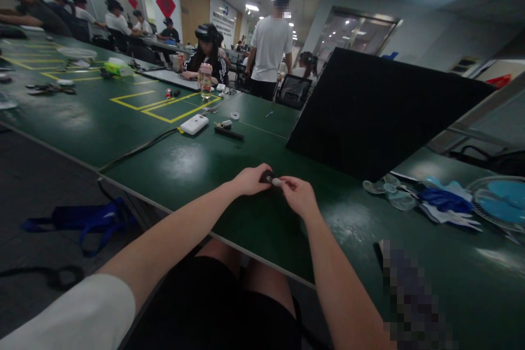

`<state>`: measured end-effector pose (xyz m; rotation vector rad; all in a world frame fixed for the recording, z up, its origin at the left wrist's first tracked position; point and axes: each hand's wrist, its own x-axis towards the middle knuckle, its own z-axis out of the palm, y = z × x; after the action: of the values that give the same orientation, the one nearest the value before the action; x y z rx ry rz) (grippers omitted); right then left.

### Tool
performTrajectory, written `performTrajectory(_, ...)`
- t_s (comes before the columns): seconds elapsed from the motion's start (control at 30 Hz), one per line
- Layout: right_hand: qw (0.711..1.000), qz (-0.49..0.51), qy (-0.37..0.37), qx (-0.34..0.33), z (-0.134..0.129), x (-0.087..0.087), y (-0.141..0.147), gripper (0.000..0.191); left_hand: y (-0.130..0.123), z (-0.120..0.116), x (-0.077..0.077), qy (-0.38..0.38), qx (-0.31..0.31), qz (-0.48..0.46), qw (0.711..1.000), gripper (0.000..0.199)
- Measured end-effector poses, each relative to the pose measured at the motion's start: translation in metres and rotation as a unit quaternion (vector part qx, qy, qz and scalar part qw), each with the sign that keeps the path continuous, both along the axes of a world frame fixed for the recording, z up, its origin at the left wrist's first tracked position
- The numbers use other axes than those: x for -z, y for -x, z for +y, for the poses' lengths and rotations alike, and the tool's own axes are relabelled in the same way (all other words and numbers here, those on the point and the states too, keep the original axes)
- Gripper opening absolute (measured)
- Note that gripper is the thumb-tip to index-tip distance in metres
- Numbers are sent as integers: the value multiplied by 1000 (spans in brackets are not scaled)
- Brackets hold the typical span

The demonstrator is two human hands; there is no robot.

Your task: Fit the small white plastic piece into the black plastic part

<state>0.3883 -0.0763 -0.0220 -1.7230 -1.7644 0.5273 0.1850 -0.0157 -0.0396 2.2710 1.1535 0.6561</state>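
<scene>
My left hand (pixel 251 180) is closed around a small dark piece (pixel 267 176) just above the green table. From the right, my right hand (pixel 301 193) pinches a small pale, whitish piece (pixel 276 181) between thumb and fingers. The two pieces meet end to end, or nearly so; whether they are joined I cannot tell. Their exact kind is too small to make out, and fingers cover part of both. Both forearms reach over the front edge of the green table (pixel 246 219).
A large black panel (pixel 369 115) stands tilted at right. Beyond my hands lie a white device (pixel 194 124) and a black bar (pixel 229 132). Blue and white gloves (pixel 447 202) and a fan-like part (pixel 396 192) lie right. A bottle (pixel 205 81) stands farther back. Several people are behind.
</scene>
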Motion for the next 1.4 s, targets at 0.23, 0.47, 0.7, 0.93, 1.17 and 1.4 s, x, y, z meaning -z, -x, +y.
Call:
performTrajectory(0.23,999,-27,-21,24,3,0,1,36,-1,2,1,8,-6,-16,1000,50)
performTrajectory(0.47,999,19,-27,34,-4,-16,-2,61,52,22,-7,-49,-15,-43,998,47)
performTrajectory(0.7,999,12,-27,29,-1,-11,-6,62,180,44,-24,-137,-125,120,975,47)
performTrajectory(0.93,997,-22,-73,-18,0,-9,-5,50,218,43,-35,-285,-58,298,909,47)
performTrajectory(1.17,989,-28,-142,-26,-5,-12,-6,47,218,39,-18,-275,-134,249,919,44)
performTrajectory(1.4,994,-24,-102,-41,-5,-13,-3,43,208,70,-1,-69,-407,-98,906,53)
